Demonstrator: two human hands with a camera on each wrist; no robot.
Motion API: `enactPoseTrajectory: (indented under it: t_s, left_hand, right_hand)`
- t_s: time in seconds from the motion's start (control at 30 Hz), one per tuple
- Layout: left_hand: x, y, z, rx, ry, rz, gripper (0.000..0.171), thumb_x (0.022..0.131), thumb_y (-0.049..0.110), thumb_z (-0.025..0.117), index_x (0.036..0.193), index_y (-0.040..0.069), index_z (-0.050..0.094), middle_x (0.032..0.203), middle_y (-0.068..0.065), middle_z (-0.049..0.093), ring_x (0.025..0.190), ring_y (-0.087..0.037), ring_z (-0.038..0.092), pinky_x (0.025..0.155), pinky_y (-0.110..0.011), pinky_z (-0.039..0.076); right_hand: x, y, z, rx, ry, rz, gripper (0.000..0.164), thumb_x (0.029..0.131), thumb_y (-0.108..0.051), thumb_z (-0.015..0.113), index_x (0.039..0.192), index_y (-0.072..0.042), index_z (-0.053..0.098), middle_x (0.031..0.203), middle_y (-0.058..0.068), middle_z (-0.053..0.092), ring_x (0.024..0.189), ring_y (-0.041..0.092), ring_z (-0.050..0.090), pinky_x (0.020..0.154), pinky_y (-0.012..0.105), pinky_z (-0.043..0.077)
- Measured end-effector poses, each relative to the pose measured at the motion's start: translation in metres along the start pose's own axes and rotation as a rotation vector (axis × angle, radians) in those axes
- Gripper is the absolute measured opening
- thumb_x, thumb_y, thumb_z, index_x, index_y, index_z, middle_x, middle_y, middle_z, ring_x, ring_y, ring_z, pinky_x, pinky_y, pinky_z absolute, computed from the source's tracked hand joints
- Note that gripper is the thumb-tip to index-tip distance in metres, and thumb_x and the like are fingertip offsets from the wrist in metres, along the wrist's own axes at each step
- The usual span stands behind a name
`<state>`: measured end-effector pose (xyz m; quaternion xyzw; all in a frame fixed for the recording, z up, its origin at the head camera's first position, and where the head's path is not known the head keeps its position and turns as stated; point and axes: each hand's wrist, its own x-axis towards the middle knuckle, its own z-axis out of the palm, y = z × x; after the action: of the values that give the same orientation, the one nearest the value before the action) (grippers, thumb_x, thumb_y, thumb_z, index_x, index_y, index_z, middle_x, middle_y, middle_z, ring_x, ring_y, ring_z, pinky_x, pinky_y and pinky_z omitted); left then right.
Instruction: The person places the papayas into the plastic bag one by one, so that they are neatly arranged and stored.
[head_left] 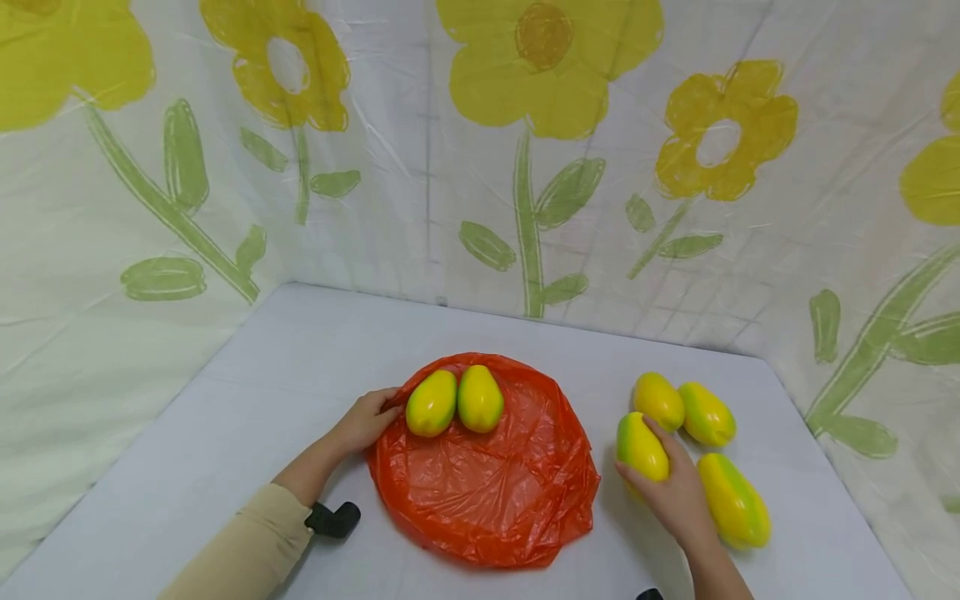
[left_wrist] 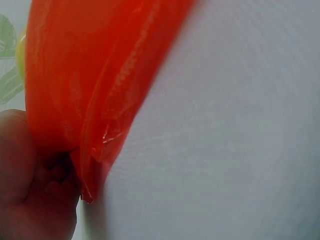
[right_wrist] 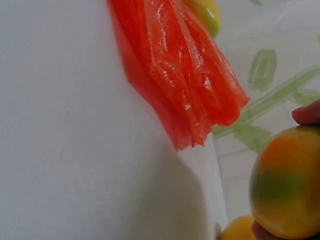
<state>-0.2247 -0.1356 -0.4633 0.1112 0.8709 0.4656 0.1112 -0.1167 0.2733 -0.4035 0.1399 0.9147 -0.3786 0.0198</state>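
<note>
An orange-red plastic bag [head_left: 487, 483] lies flat on the white table [head_left: 225, 400]. Two yellow-green fruits [head_left: 432, 403] [head_left: 480, 398] rest side by side on its far part. My left hand [head_left: 378, 410] pinches the bag's left edge; in the left wrist view the fingers [left_wrist: 45, 180] hold the folded film of the bag [left_wrist: 90, 75]. To the bag's right, my right hand [head_left: 667, 483] grips another yellow-green fruit [head_left: 640, 446]. The right wrist view shows that fruit [right_wrist: 287, 187] close up, with a fingertip [right_wrist: 307, 114] over its top and the bag [right_wrist: 185, 85] beyond.
Three more yellow-green fruits [head_left: 658, 400] [head_left: 707, 414] [head_left: 733, 500] lie on the table around my right hand. A flower-printed sheet [head_left: 525, 167] closes off the back and both sides. The table's right edge runs close to the fruits.
</note>
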Motion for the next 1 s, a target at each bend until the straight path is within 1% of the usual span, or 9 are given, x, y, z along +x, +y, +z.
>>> enactPoseTrajectory:
  t_s: [0.13,0.33,0.57,0.67,0.8,1.0]
  left_hand:
    - [-0.001,0.0,0.0,-0.001,-0.001,0.0,0.038,0.097,0.012,0.045,0.133,0.003,0.048,0.132,-0.015,0.054,0.11,-0.024,0.056,0.092,-0.04,0.051]
    - [-0.001,0.0,0.0,-0.009,-0.001,0.002,0.038,0.097,0.012,0.045,0.133,0.003,0.048,0.132,-0.015,0.054,0.112,-0.024,0.055,0.093,-0.04,0.05]
    - [-0.001,0.0,0.0,-0.007,0.0,0.008,0.038,0.097,0.012,0.045,0.134,0.003,0.048,0.132,-0.015,0.054,0.115,-0.027,0.054,0.095,-0.042,0.049]
    - [-0.001,0.0,0.0,-0.011,-0.003,0.008,0.038,0.097,0.012,0.045,0.134,0.003,0.048,0.132,-0.015,0.054,0.115,-0.027,0.054,0.095,-0.042,0.049]
    - [-0.001,-0.001,0.0,-0.016,-0.003,0.006,0.038,0.097,0.012,0.046,0.133,0.004,0.049,0.132,-0.015,0.054,0.113,-0.025,0.055,0.093,-0.04,0.05]
    - [0.0,-0.002,0.001,-0.01,-0.002,0.005,0.038,0.097,0.012,0.046,0.134,0.004,0.048,0.131,-0.015,0.055,0.111,-0.024,0.056,0.092,-0.04,0.051]
  right_hand:
    - [0.001,-0.007,-0.002,0.022,0.004,-0.025,0.083,0.082,-0.042,0.067,0.149,-0.029,0.019,0.151,0.015,0.024,0.124,0.036,0.035,0.098,0.06,0.037]
    - [0.005,-0.019,-0.002,0.04,0.007,-0.039,0.083,0.082,-0.043,0.067,0.148,-0.033,0.019,0.15,0.014,0.026,0.119,0.035,0.038,0.093,0.054,0.044]
    - [0.01,-0.033,-0.001,0.124,0.004,-0.053,0.081,0.083,-0.04,0.066,0.148,-0.036,0.018,0.15,0.012,0.024,0.117,0.033,0.037,0.089,0.046,0.049]
    - [0.013,-0.039,0.001,0.161,0.024,-0.055,0.08,0.084,-0.036,0.066,0.148,-0.035,0.019,0.149,0.011,0.025,0.117,0.032,0.036,0.088,0.041,0.049]
    - [0.018,-0.045,0.005,0.218,0.049,-0.066,0.076,0.085,-0.031,0.066,0.147,-0.034,0.022,0.148,0.012,0.026,0.117,0.032,0.036,0.086,0.036,0.047]
    - [0.028,-0.053,0.015,0.26,0.034,-0.074,0.074,0.084,-0.03,0.067,0.146,-0.034,0.025,0.142,0.011,0.032,0.114,0.03,0.038,0.085,0.033,0.046]
